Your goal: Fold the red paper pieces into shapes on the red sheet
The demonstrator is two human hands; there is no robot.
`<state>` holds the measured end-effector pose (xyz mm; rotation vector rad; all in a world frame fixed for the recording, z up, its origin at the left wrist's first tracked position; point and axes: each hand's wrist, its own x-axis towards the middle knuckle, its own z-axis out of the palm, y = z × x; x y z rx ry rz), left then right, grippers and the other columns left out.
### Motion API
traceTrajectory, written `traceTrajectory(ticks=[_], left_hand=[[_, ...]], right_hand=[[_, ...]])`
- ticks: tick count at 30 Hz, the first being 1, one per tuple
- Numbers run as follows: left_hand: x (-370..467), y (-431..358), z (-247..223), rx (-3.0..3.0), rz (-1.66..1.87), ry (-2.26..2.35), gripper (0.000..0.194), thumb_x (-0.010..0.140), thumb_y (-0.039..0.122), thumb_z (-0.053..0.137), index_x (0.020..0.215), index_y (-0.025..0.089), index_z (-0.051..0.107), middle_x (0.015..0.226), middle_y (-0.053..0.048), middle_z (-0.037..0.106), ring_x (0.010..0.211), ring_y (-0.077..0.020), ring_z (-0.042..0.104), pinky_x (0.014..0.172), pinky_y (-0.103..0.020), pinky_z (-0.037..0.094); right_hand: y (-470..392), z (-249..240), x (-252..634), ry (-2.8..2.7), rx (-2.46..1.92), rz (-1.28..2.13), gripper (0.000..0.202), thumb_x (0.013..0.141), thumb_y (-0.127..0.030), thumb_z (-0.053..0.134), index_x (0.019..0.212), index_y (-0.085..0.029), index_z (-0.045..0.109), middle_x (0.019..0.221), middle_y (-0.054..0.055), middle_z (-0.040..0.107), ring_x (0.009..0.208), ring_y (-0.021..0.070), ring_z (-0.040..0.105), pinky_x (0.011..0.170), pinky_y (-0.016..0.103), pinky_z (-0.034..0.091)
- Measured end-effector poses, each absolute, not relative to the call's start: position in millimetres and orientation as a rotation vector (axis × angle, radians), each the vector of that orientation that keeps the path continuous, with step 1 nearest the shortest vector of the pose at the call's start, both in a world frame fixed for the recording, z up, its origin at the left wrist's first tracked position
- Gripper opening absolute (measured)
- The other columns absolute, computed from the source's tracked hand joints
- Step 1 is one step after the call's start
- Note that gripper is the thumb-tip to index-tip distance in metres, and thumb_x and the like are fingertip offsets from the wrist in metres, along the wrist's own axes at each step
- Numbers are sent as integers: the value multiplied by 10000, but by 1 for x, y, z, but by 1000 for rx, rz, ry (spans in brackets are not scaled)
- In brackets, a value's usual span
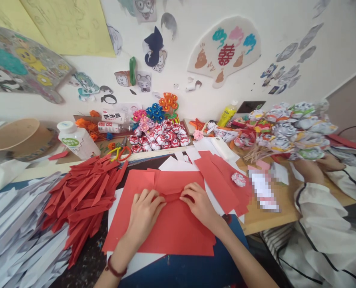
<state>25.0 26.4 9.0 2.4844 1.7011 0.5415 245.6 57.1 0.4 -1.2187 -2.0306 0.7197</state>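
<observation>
I observe the left hand [146,208] with thumb and fingertips pinched on the left end of a narrow folded red paper strip [173,196]. The right hand [199,203] pinches the opposite end in the same manner. The strip lies crosswise between both hands, above the red paper sheets [178,236] stacked at the centre of the worktop [89,260]. To the left I locate a pile of red folded strips [84,196]; farther left, a pile of white folded strips [18,232]. Behind the sheets, red-and-white paper flowers [162,136] stand in a cluster, with scissors [124,154] at their left. At the right I register a co-worker's white sleeve [318,216].
</observation>
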Motion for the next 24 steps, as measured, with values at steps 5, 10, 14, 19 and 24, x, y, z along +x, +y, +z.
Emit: traceTrajectory(ticks=[5,10,14,19,24], left_hand=[[31,27,11,2366,515,1773,231,971,279,430,870,230,631,929,-31,642,848,-210,484,724,-366,286],[37,28,12,2310,488,1859,247,963,267,413,831,217,616,909,-43,642,858,-221,496,727,-370,302],[43,27,11,2289,507,1937,239,943,254,428,792,211,608,861,-52,636,843,-231,502,715,-377,313],[45,29,10,2285,574,1991,205,901,249,487,738,215,607,792,-55,632,822,-243,511,682,-374,317],[46,30,12,2279,524,2030,205,891,236,492,728,212,614,785,-61,637,836,-258,521,686,-383,325]], right_hand=[[62,-3,244,-1964,-1272,743,162,813,-60,651,744,-206,642,851,35,608,831,200,559,758,356,472],[64,-2,238,-1921,-1353,743,164,787,-55,644,721,-197,597,828,32,578,824,203,553,753,356,466],[62,-6,234,-1903,-1403,649,146,801,-72,606,735,-194,560,856,52,525,842,220,532,752,377,474],[61,-10,233,-1916,-1402,611,137,786,-84,609,737,-198,550,912,62,480,887,233,532,757,392,487],[62,-6,234,-1885,-1409,639,145,761,-84,632,713,-196,554,908,54,481,875,227,552,774,396,489]])
